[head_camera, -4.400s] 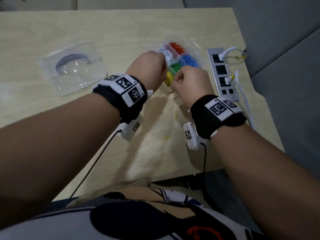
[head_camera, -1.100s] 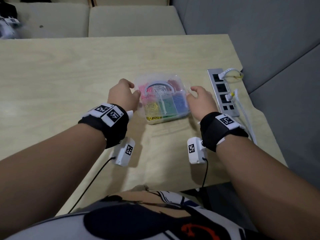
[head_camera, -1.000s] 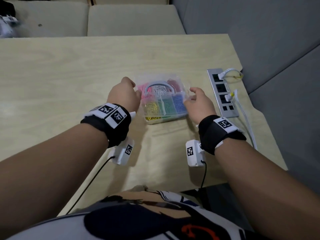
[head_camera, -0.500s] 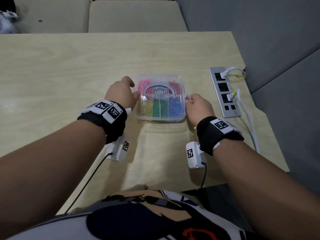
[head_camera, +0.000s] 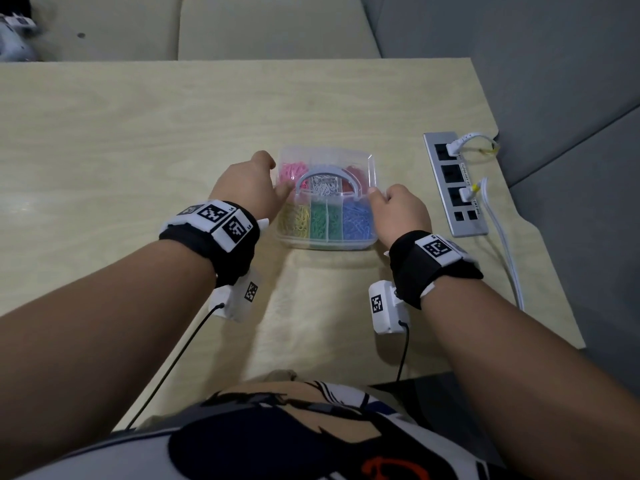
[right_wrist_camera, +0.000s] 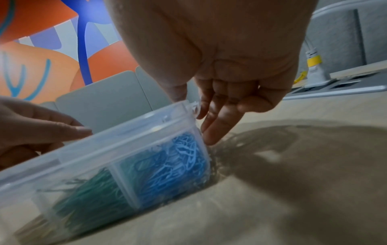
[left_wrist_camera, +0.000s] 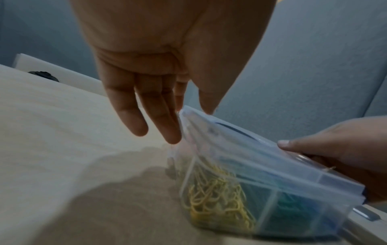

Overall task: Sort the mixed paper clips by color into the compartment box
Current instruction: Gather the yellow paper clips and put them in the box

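Note:
A clear compartment box lies flat on the wooden table with its lid on and a grey arc handle on top. Through the lid I see pink, white, red, yellow, green and blue clips, each colour in its own compartment. My left hand holds the box's left edge, thumb on the lid, fingers down the side. My right hand holds the right edge, thumb on top.
A silver power strip with two white plugs lies just right of the box, and its white cable runs along the table's right edge. Beige seat cushions stand beyond the far edge.
Several seconds ago the box was open, its lid lying at the left. Now the lid is on. In the last second both hands brought the tilted box down flat and square.

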### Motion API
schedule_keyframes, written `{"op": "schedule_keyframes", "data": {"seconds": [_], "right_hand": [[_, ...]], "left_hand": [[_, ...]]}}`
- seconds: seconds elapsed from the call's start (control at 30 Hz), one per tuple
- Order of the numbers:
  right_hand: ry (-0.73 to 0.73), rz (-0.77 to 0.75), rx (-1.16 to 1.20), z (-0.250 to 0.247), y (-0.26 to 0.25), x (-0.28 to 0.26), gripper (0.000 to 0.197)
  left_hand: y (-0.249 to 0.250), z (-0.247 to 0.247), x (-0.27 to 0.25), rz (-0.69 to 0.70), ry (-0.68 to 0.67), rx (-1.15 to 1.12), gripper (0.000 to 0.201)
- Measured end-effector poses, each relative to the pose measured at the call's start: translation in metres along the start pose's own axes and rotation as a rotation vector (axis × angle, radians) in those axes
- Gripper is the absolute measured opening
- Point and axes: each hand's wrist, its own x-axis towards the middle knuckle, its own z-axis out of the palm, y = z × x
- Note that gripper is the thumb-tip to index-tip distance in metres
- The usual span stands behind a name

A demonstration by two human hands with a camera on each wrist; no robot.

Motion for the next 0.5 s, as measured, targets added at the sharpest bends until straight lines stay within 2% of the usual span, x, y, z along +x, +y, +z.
{"op": "schedule_keyframes", "data": {"seconds": [0.27,0.37,0.5], "right_hand": [[0.036,-0.018,0.014,0.001,0.002,0.001,0.038],[0.051,-0.042,-0.11,-0.002,-0.002,0.001,0.04],[0.049,-0.078,-0.309,-0.009,-0.012,0.003,0.039]], "left_hand": [[-0.005,0.002,0.008,-0.063,-0.011,-0.025,0.04],[-0.001,-0.004,0.009,-0.053,-0.084,0.074,0.043],[0.001,-0.007,0.014,-0.032,-0.083,0.178,0.049]]}}
